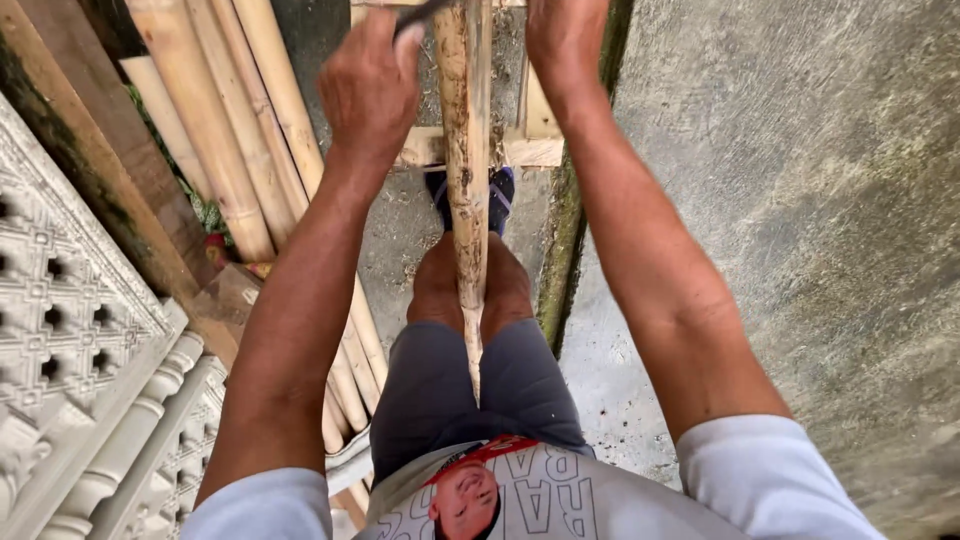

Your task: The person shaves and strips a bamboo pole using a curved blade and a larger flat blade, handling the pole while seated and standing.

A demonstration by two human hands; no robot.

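Closest in, the bamboo strip tapers to a point over the person's lap, running away between the knees. Left hand is fisted round a dark blade handle just left of the strip; right hand is cut off by the frame, so I can't tell its grip. The strip looks stiff, light, splintery: hold the thick far end. Bamboo poles lean well left of it.

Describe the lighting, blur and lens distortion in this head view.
Head view: soft, even daylight, no hard shadows or glare on the concrete floor. The left hand is slightly blurred, while the bamboo strip between the knees is sharp. The right hand is cut off by the top edge. Wide-angle stretch makes both forearms splay outward toward the bottom corners.
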